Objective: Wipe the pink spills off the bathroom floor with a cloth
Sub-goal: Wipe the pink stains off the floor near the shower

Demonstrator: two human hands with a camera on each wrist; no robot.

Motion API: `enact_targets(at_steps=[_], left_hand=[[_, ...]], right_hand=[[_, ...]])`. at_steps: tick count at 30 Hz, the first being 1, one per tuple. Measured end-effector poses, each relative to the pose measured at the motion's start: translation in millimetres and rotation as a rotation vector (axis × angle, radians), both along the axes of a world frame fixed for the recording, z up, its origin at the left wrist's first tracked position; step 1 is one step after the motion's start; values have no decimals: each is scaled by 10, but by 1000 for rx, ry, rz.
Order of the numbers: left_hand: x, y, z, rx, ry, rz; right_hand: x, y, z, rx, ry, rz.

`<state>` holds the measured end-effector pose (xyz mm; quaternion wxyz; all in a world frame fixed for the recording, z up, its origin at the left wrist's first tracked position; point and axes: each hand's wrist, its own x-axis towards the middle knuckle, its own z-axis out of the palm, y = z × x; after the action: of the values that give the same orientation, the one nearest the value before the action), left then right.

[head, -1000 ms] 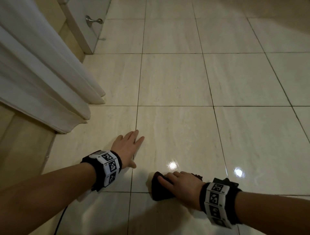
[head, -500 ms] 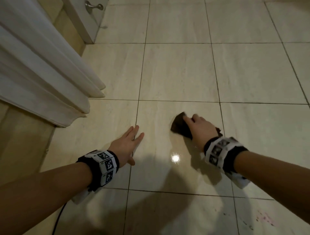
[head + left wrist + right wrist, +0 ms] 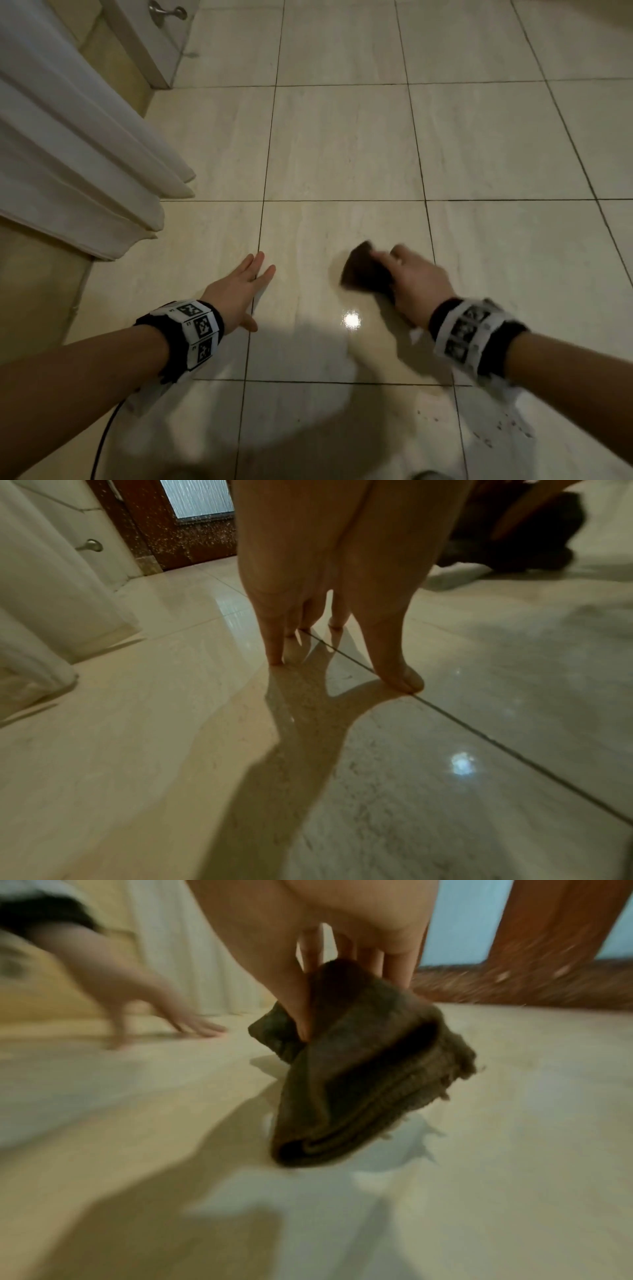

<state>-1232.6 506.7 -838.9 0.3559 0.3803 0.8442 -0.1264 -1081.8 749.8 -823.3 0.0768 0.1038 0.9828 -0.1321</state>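
My right hand (image 3: 407, 277) pinches a folded dark brown cloth (image 3: 363, 270) between thumb and fingers over the middle of a beige floor tile (image 3: 342, 154). In the right wrist view the cloth (image 3: 359, 1074) hangs from the fingers with its lower fold close to the floor; whether it touches I cannot tell. My left hand (image 3: 253, 284) lies flat on the floor across a grout line, fingers straight, fingertips (image 3: 274, 653) pressed to the tile. Small pink specks (image 3: 507, 426) dot the near-right tile, behind my right wrist.
A white curtain (image 3: 68, 154) hangs down to the floor at the left. Behind it stands a white panel with a metal knob (image 3: 164, 12). A black cable (image 3: 106, 435) trails from my left wrist. A brown wooden door frame (image 3: 164, 534) closes the far end.
My right hand carried the cloth from the near grout line out to the tile's middle, then drew slightly back. The left hand stayed flat in place.
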Motion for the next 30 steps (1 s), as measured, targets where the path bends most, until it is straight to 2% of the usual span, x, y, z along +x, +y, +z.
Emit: enact_targets(at_steps=[3,5,8,11,14,16,17,19,23,30], left_hand=[[0,0,14,-20,5,-11],[-2,-5,19,-28,2,-18],[-33,10,72,-25,2,-29],[-24,134,142,61,26,-50],[135,380,109,120,-2,-152],[275,536,80,119,-39,-235],[333,596,73,107,-41,-282],[402,691,63,56,-9,-383],[389,744,68,-54,86,-494],[352,549,91,-68,119,-509]], right_hand=[[-107,454,34,101,-188,-110],[-15,499,9,112,-247,-141],[266,268,-18,121,-306,-63],[605,-115,-67,147,-259,77],[822,-353,-186,75,-301,88],[769,-438,-54,125,-312,114],[713,-447,1,108,-373,109],[635,-416,54,79,-484,85],[502,-371,153,64,-548,96],[177,-447,332,114,-570,131]])
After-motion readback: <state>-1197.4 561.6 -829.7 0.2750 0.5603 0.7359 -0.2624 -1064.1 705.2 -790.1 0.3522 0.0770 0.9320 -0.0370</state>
